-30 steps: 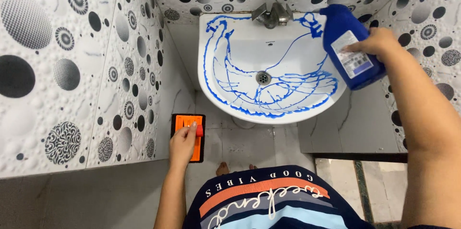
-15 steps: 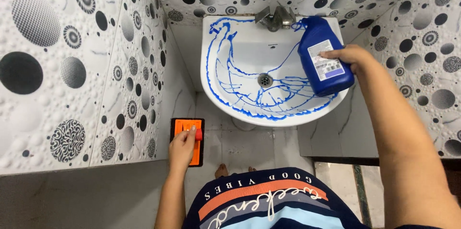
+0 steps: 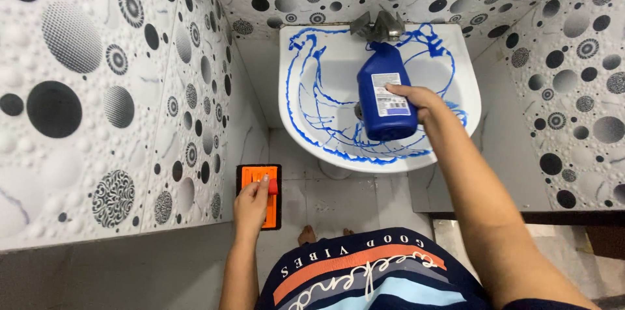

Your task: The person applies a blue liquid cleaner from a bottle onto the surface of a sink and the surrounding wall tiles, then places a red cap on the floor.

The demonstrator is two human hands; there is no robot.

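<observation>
Your blue bottle [image 3: 385, 95] blocks the basin [image 3: 456, 69] centre and drain; the tap [image 3: 377, 25] crowds the back rim, and tiled walls [image 3: 97, 89] hem both sides.

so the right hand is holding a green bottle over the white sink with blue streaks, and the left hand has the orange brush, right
Not quite: the bottle is blue, not green, as the head view shows. The rest holds: the right hand grips it over the white sink streaked with blue liquid, and the left hand holds the orange brush.
</observation>
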